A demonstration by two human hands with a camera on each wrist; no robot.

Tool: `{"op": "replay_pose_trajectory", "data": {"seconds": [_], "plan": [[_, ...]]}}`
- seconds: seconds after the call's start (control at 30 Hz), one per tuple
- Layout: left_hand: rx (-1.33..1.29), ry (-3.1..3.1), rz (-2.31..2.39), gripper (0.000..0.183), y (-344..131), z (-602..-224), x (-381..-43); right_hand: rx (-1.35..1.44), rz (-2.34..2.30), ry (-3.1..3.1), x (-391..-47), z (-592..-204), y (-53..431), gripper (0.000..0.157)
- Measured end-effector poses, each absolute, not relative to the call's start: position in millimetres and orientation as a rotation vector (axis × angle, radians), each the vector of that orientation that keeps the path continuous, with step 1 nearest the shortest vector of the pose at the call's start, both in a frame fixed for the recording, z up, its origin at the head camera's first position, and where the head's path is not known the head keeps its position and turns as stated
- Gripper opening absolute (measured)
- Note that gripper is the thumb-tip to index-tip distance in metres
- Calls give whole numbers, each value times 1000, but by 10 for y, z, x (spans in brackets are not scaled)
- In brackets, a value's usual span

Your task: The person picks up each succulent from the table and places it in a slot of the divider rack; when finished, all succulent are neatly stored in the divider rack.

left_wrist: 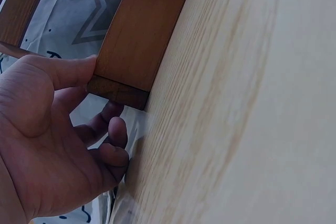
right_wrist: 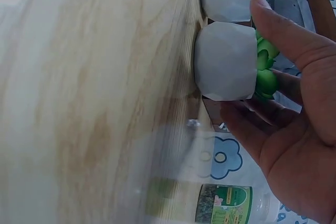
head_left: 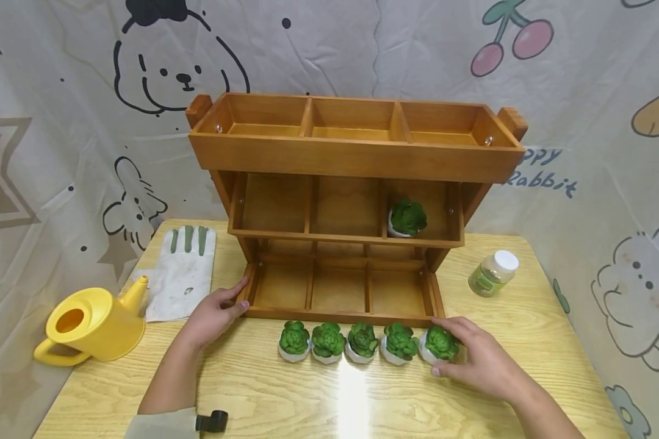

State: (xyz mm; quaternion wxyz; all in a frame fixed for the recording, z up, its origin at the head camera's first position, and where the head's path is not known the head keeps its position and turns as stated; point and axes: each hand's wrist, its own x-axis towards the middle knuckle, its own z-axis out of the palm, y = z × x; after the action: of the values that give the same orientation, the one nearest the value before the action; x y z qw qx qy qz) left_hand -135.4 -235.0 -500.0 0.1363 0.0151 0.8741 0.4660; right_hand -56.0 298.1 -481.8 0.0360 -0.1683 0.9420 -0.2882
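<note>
Two hands are busy: the left hand [head_left: 214,314] pinches the lowest front corner of the wooden shelf [head_left: 357,158], seemingly to steady it, and the right hand [head_left: 480,360] curls round the end plant [head_left: 441,342]. Four plants [head_left: 327,341] line up alongside on the tabletop [head_left: 252,396], perhaps for easy reach; another plant [head_left: 407,217] sits in the middle tier's right compartment. Watering can [head_left: 101,323] and glove [head_left: 178,280] lie leftward, jar [head_left: 493,273] rightward

A homelike corner, though whether a real home or a set-up booth cannot be told: cartoon-printed cloth [head_left: 340,42] fills the top and both sides, around a wood-grain bench [head_left: 263,396] with a yellow watering can [head_left: 101,323] lower left and potted plants [head_left: 362,341] lower centre.
</note>
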Motion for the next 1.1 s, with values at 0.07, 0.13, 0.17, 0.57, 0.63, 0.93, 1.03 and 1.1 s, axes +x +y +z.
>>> {"op": "replay_pose_trajectory", "data": {"seconds": [0.07,0.13,0.17,0.57,0.63,0.93,1.03,1.1], "plan": [[40,2534,1346,63,-2351,-4996,-1353,-505,-880,2882,-561,-4820,2980,87],[43,2536,1342,63,-2349,-4996,-1353,-489,-873,2876,-565,-4821,2982,87],[47,2538,1340,63,-2350,-4998,-1353,-480,-869,2873,-567,-4822,2982,87],[40,2516,1386,62,-2358,-5017,-1356,-474,-861,2888,-585,-4861,2993,80],[42,2514,1387,62,-2356,-5018,-1358,-486,-857,2894,-589,-4857,3000,79],[27,2515,1385,62,-2342,-5008,-1355,-521,-906,2915,-600,-4769,3005,78],[25,2518,1382,62,-2343,-5009,-1353,-516,-941,2911,-595,-4710,2993,77],[26,2519,1381,62,-2344,-5011,-1352,-524,-955,2920,-593,-4667,2984,77]]}}
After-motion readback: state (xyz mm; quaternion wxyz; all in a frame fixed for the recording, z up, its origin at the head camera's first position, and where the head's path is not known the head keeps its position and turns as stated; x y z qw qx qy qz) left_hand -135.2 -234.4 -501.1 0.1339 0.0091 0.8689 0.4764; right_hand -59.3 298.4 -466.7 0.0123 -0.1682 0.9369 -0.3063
